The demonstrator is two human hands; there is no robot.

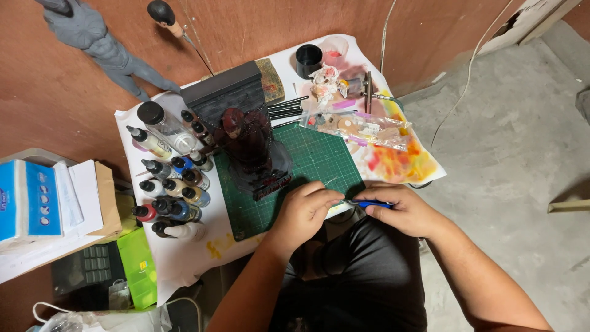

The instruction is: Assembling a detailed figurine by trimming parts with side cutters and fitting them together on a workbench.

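Observation:
My right hand (pixel 402 208) grips a thin tool with a blue handle (pixel 376 204), held level over the near edge of the small table. My left hand (pixel 306 209) meets it from the left, fingertips pinching at the tool's metal tip (pixel 349 200). Both hands hover just in front of a green cutting mat (pixel 319 160). On the mat's left part stands a dark red figure (pixel 249 144) on a dark base, a hand's width beyond my left hand.
Several paint dropper bottles (pixel 172 190) crowd the table's left side. A clear plastic bag (pixel 356 128), a black cup (pixel 308 60), brushes and paint-stained paper (pixel 399 163) lie at the back right. A grey figure (pixel 98 43) rests on the wall. A blue box (pixel 27 200) and a green case (pixel 138 267) sit left.

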